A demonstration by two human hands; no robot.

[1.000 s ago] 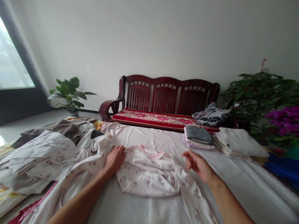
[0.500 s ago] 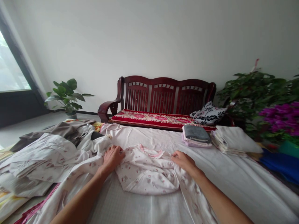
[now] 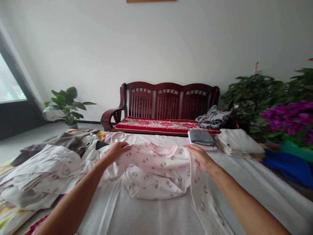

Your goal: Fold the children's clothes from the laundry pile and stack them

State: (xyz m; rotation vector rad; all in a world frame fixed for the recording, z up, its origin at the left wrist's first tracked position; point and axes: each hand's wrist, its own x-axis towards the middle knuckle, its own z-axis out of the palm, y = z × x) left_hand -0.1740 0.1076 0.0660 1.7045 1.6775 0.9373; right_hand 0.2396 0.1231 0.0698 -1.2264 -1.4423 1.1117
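A white long-sleeved child's shirt (image 3: 156, 169) with small printed figures and a pink-trimmed neckline lies spread in front of me, its lower part bunched toward me. My left hand (image 3: 119, 150) is closed on its left shoulder, and my right hand (image 3: 199, 156) pinches the right shoulder. The right sleeve trails down toward me beside my forearm. My left forearm partly hides the other sleeve. Beneath the shirt is a white sheet (image 3: 151, 217).
Loose clothes (image 3: 44, 169) are heaped at the left. Folded grey and pink cloths (image 3: 201, 138) and a folded white stack (image 3: 241, 142) sit at the back right, near blue fabric (image 3: 288, 166). Behind stand a wooden bench (image 3: 168, 101) and plants (image 3: 66, 106).
Both hands have lifted the shirt's shoulders up and away from me, drawing them slightly apart. The neckline and chest are now stretched flatter. The view has shifted slightly.
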